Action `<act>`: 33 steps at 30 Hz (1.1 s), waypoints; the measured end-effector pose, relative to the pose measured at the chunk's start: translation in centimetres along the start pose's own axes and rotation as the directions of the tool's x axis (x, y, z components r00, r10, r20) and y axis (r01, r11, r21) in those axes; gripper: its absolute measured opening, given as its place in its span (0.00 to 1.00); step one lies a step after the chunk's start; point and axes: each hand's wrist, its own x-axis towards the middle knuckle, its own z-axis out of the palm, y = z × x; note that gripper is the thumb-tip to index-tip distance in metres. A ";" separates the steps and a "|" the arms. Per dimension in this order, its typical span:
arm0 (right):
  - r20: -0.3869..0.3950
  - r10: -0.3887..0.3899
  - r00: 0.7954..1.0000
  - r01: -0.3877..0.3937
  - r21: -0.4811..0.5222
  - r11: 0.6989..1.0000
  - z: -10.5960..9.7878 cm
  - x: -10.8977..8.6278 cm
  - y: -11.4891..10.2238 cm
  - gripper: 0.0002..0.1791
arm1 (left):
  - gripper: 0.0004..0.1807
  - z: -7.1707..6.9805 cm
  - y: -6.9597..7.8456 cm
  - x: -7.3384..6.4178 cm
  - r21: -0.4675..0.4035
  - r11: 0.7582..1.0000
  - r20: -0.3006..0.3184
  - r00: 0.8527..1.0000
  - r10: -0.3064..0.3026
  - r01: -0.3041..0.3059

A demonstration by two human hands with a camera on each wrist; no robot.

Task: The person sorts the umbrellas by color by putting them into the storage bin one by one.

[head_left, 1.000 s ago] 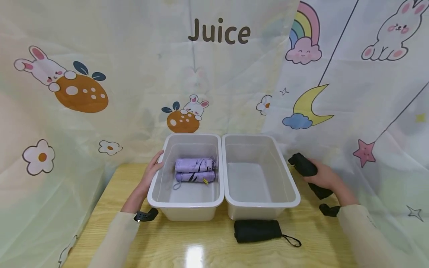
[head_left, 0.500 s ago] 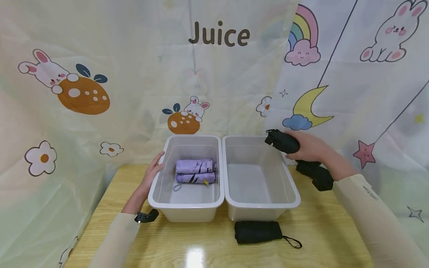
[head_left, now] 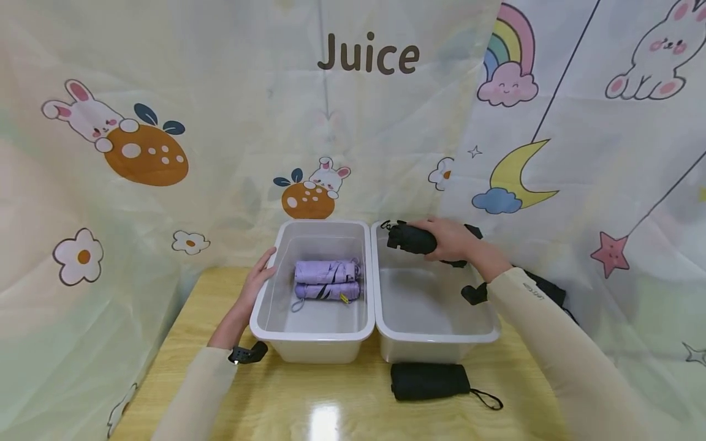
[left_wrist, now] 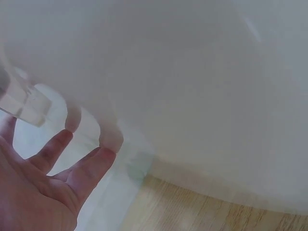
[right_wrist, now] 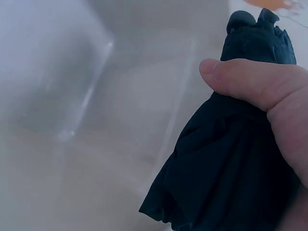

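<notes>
My right hand [head_left: 448,239] grips a folded black umbrella [head_left: 412,237] over the back part of the right white bin [head_left: 441,337]. In the right wrist view the thumb lies across the umbrella [right_wrist: 216,163], near its end; the other fingers are hidden. My left hand [head_left: 255,288] rests against the left side of the left white bin [head_left: 311,336]. Its fingers are spread and their tips touch the outer wall in the left wrist view. Two folded purple umbrellas, one behind [head_left: 324,271] and one in front [head_left: 326,291], lie side by side in the left bin.
Another black umbrella [head_left: 429,381] with a wrist loop lies on the wooden table [head_left: 265,404] before the right bin. A further black umbrella [head_left: 547,289] lies right of the bins, partly behind my sleeve. A printed cloth [head_left: 231,122] hangs behind the bins.
My right hand has lifted the black umbrella from beside the right bin and carried it left over that bin. My left hand stays at the left bin's side.
</notes>
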 end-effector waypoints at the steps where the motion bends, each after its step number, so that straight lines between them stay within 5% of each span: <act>1: 0.009 -0.007 1.000 0.007 0.005 1.000 0.5 0.4 0.0 0.47 | 0.30 0.0 0.0 0.0 0.004 1.000 -0.001 1.000 0.001 -0.001; 9: 0.085 -0.046 0.995 0.042 0.049 0.998 3.9 2.0 0.5 0.46 | 0.30 0.4 0.0 -0.2 -0.007 1.000 -0.005 1.000 -0.017 0.017; 25: 0.236 0.017 0.972 -0.056 0.160 0.986 8.4 3.8 1.1 0.48 | 0.30 0.2 0.0 -0.5 0.004 1.000 -0.023 1.000 -0.003 0.003; 33: 0.240 0.038 0.970 -0.093 0.223 0.970 9.5 4.1 1.5 0.48 | 0.30 0.3 0.0 -0.4 -0.001 1.000 -0.006 1.000 0.016 -0.016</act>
